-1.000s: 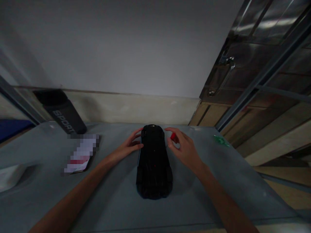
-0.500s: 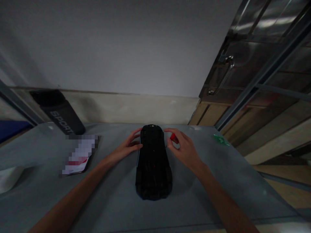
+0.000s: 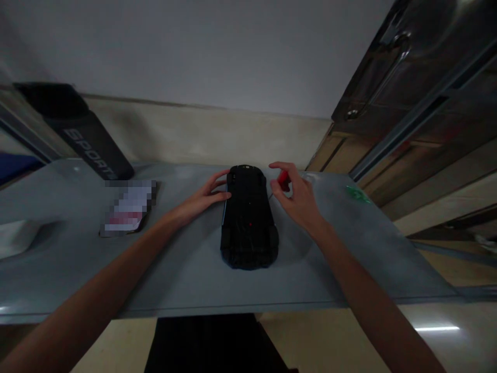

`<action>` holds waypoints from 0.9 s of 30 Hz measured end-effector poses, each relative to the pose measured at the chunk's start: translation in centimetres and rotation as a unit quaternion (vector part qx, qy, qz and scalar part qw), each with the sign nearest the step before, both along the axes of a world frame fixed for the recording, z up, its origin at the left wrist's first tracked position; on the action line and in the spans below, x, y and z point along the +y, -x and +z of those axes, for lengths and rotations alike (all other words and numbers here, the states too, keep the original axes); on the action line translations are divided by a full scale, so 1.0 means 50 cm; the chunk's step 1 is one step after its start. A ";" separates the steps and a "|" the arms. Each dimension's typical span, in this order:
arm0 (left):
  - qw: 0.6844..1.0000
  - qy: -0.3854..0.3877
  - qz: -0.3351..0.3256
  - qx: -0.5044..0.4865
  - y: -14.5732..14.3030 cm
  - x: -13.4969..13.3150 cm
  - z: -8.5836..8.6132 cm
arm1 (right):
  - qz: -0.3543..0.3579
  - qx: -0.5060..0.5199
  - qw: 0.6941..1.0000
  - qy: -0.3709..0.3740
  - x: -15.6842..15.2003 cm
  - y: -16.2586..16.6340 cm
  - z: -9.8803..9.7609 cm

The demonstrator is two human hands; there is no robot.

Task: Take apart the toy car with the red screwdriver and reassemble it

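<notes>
A toy car (image 3: 248, 217) lies upside down on the grey table, its black underside facing up and its narrower-looking end away from me. My left hand (image 3: 207, 197) rests at the car's far left side, thumb and fingertips against its edge, steadying it. Beside the car's far right side, my right hand (image 3: 297, 199) grips a screwdriver (image 3: 283, 178) by its red handle. A thin shaft shows faintly below the thumb, apart from the car's underside. Part of the handle is hidden by the fingers.
A dark bottle (image 3: 89, 140) marked SPORT stands at the back left, with a phone-like flat item (image 3: 128, 210), blurred out, before it. A white object (image 3: 15, 238) sits at the left edge. Green scraps (image 3: 357, 194) lie right. The wall (image 3: 217, 129) borders the table (image 3: 174, 282).
My view has tilted down, so everything sits higher and the table's front edge shows. The right hand has turned slightly, showing more of the red handle. The left hand stays at the car.
</notes>
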State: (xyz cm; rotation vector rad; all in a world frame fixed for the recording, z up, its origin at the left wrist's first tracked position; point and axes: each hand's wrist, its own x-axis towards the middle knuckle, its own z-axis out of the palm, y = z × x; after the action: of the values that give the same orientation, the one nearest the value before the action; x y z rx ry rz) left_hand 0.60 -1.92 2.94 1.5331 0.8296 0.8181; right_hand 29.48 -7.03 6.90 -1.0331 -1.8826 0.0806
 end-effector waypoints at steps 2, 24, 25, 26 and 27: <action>1.000 0.000 -0.004 -0.005 -0.001 0.000 0.002 | -0.010 0.000 1.000 -0.003 0.003 0.001 -0.004; 0.996 -0.048 -0.003 0.076 0.000 -0.008 0.022 | -0.001 -0.026 0.999 -0.033 0.001 -0.001 0.007; 0.996 -0.046 -0.005 0.076 0.001 -0.007 0.021 | 0.003 -0.028 0.999 -0.031 0.000 -0.001 0.008; 0.996 -0.048 -0.006 0.075 0.001 -0.006 0.020 | 0.007 -0.029 0.999 -0.028 -0.001 -0.001 0.009; 0.996 -0.052 -0.004 0.073 0.001 -0.005 0.020 | 0.011 -0.030 0.999 -0.027 -0.003 0.000 0.010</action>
State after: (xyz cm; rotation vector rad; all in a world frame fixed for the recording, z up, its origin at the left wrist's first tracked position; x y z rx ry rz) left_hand 0.56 -2.18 3.92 1.7041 0.8982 0.7598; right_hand 29.50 -7.16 7.38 -0.9877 -1.9398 0.0115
